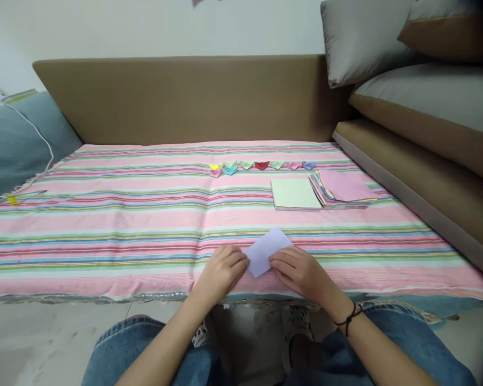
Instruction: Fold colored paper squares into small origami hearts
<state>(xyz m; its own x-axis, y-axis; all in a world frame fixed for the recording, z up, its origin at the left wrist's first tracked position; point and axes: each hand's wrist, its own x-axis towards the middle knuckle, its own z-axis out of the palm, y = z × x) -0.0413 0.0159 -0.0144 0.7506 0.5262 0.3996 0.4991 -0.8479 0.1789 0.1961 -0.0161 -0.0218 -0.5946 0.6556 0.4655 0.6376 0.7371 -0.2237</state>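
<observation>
A pale lilac sheet of paper [264, 251], shaped like a tilted rectangle, is between my two hands near the front edge of the striped cloth. My left hand [225, 268] pinches its left corner, fingers bent together. On the paper's right side, my right hand [298, 271] grips the edge with its fingers curled in. The fingertips partly cover both ends of the sheet. Beyond the hands lie a stack of pale green paper [295, 194] and, against it, a fanned stack of coloured paper [344, 186] with pink on top.
Several small folded paper boats [261, 165] stand in a row farther back on the striped cloth [145, 220]. Grey and brown cushions [422, 102] are piled at the right. A white cable [44, 140] runs along the left, by a blue cushion [20, 128].
</observation>
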